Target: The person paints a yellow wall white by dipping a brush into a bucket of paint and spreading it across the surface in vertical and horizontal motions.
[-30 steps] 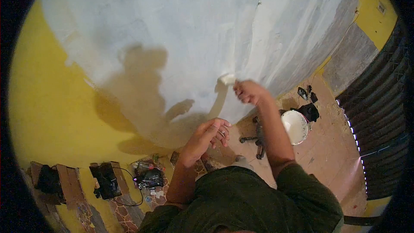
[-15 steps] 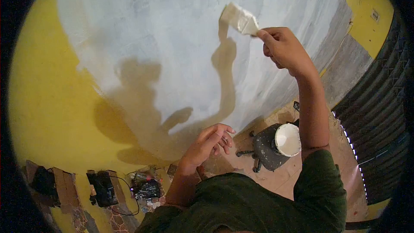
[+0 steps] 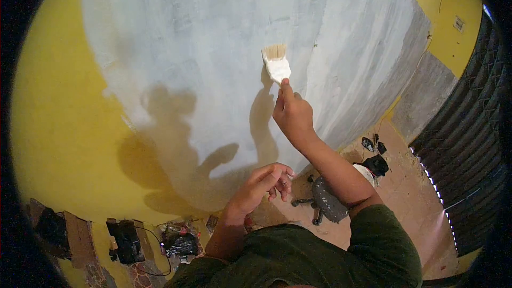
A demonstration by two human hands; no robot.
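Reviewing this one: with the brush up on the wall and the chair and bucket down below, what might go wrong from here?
Paint may drip from the brush held high by the right hand onto the arm or the floor. The bucket sits on a swivel chair right by the wall; a bump might tip it. The things along the wall's foot, like the black bag, lie uncovered and may catch splashes.

One paintbrush (image 3: pixel 276 64), bristles up, against one wall (image 3: pixel 213 32). Two hands of one person: one right hand (image 3: pixel 292 114) on the brush handle, one left hand (image 3: pixel 261 184) with nothing in it. One chair (image 3: pixel 326 202) on the floor, and one white bucket (image 3: pixel 368 173), partly hidden behind the forearm. Two dark bags (image 3: pixel 376 154) near the wall base on the right; three dark bundles (image 3: pixel 125 240) at lower left.
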